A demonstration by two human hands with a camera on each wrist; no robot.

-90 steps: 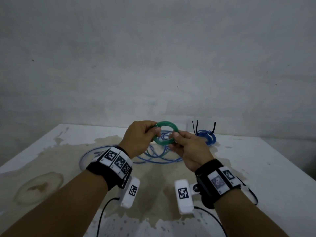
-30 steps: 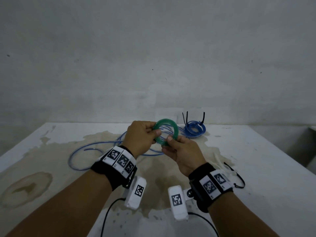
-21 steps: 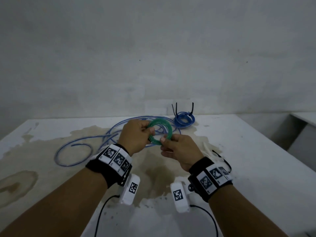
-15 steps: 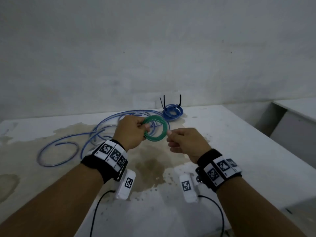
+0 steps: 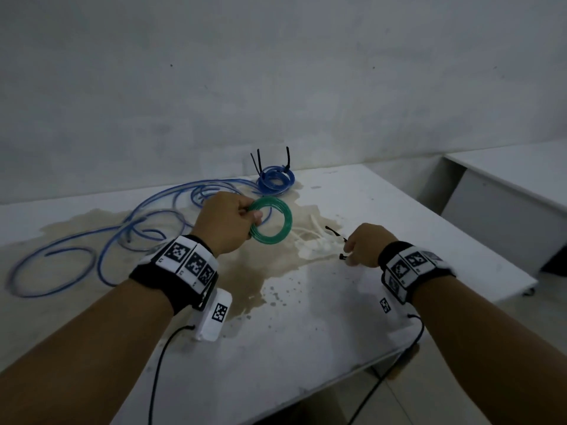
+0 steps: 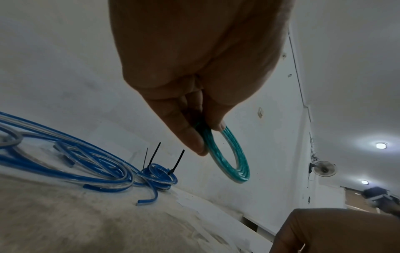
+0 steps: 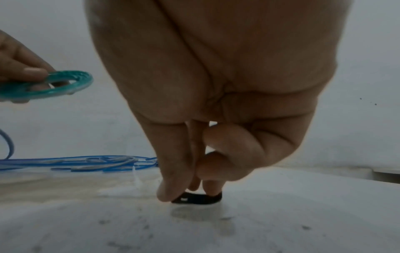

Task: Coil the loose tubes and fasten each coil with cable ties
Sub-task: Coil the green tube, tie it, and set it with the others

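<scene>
two hands are working above the stained white surface (image 5: 306, 332). the left hand (image 5: 225, 222) is pinching the green tube coil (image 5: 270, 220) at its left edge between thumb and fingers, holding it raised off the surface; in the left wrist view the coil (image 6: 227, 157) is hanging below the fingertips (image 6: 190, 142) as several turns lying side by side. the right hand (image 5: 366, 248) is reaching down near the right part of the surface, its thumb and fingertips (image 7: 171, 191) closing on a black cable tie (image 7: 198, 199) that is lying on the surface. behind the green coil, a small blue tube coil (image 5: 276, 179) is sitting near the wall with black cable tie tails (image 5: 287, 157) sticking up from it. loose blue tubing (image 5: 122, 237) is sprawling in wide loops across the left side of the surface. white cable ties (image 5: 310, 240) are lying in a small heap between the two hands.
</scene>
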